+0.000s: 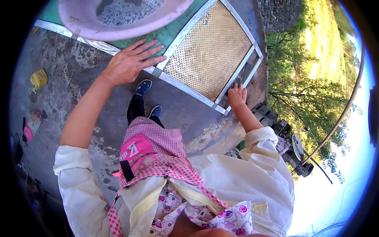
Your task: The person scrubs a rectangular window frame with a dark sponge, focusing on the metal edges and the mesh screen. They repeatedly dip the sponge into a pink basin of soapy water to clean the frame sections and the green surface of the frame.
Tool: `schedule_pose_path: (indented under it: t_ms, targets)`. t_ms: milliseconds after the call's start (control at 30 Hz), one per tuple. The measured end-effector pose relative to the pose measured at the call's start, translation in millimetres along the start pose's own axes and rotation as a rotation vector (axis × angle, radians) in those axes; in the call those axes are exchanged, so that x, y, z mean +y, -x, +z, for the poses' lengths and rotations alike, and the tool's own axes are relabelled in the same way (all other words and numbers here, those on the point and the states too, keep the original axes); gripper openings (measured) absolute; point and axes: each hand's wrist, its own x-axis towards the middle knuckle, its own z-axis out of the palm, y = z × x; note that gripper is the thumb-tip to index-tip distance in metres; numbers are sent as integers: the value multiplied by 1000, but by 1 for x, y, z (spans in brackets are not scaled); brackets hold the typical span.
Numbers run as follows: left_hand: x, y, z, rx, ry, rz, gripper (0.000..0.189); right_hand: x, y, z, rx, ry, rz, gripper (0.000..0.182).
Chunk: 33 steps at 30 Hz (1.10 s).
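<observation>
A silvery metal frame (186, 88) holds a tan perforated panel (210, 50) and a green sheet (165, 35). My left hand (130, 62) lies palm down with fingers spread, across the green sheet's corner and the frame's near edge. At the frame's right end, my right hand (237, 95) has its fingers curled over a bar beside the narrow gap; the fingertips are partly hidden. Above my left hand, a pale pink basin (86, 28) rests on the green sheet. Foamy soapy water (130, 13) is inside it, and the top of the picture cuts off its far side.
On the concrete floor (74, 83) at left lie a yellow package (38, 78) and a pink-and-clear container (31, 127). My shoes (144, 86) stand below the frame. Stacked blocks (263, 117) and a ledge border the right side, with trees (299, 97) beyond.
</observation>
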Motion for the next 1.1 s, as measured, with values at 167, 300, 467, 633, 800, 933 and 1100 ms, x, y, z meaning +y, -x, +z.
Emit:
schedule_pose_path:
  t_ms: [167, 300, 467, 633, 800, 933, 1100]
  targets:
    - [1, 1, 1, 2, -9, -28, 83, -9, 16, 8, -120, -26, -146, 18]
    - [1, -1, -2, -14, -17, -17, 82, 5, 2, -11, -35, -15, -3, 21]
    - [0, 0, -2, -1, -1, -32, 81, -6, 11, 28, -166, -56, -121, 19]
    - [4, -3, -6, -28, -3, -43, 79, 26, -10, 15, 80, -88, 9, 20]
    - [3, -7, -11, -46, -20, -14, 83, 81, -62, -10, 231, -189, 308, 22]
    - [5, -7, -6, -30, -30, -3, 81, 82, -53, -18, 225, -145, 301, 24]
    - [8, -11, -12, -64, -28, -35, 77, 81, -57, -12, 222, -139, 217, 21]
